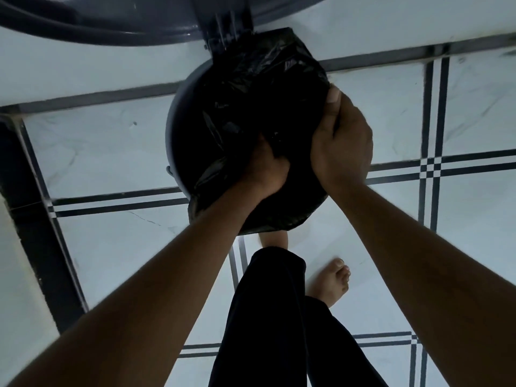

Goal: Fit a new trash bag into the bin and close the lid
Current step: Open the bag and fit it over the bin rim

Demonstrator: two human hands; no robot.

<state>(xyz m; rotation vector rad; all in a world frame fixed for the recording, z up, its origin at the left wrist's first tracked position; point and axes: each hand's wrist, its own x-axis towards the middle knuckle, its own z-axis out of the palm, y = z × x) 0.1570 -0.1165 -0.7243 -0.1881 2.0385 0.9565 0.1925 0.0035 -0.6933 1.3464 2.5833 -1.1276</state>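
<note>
A round grey bin (172, 141) stands on the tiled floor, seen from straight above. A black trash bag (251, 88) is spread over its mouth and hangs over the near rim. My left hand (265, 171) is pushed down inside the bag with its fingers hidden in the plastic. My right hand (339, 141) grips the bag's edge at the right rim, thumb on top. The grey lid (111, 26) stands raised at the far side, on a hinge (223, 29).
The floor is pale tile with dark double lines (430, 166). A dark skirting and a wall run along the left (30, 208). My legs in dark trousers (268, 317) and a bare foot (332, 283) stand just before the bin.
</note>
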